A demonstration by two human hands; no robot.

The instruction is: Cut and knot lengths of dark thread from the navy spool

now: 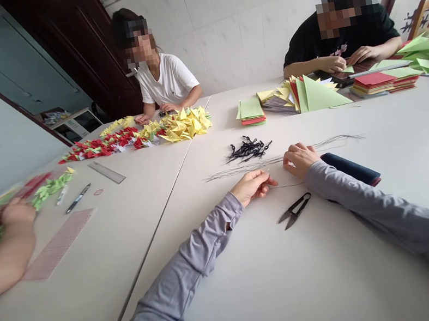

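My left hand [254, 185] pinches a thin black thread [289, 186] between its fingertips; the thread runs right, toward and beneath my right hand [301, 160]. The fingers of that hand are bent down and closed over a loose bundle of long black threads [244, 168], their tips partly hidden. Just beyond the bundle lies a small pile of knotted black cord loops [249, 149]. A pair of thread snips [296, 211] rests on the table below my hands, blades toward the lower left. Beside my right wrist lies a dark blue cylindrical case [351, 168].
Across the table sit two people, one behind a heap of folded paper pieces [183, 124], one behind paper stacks [375, 81]. At left, another person's hands [18, 211] handle green folded pieces. A ruler [107, 172], a pen [78, 198] and a striped sheet [59, 246] lie there.
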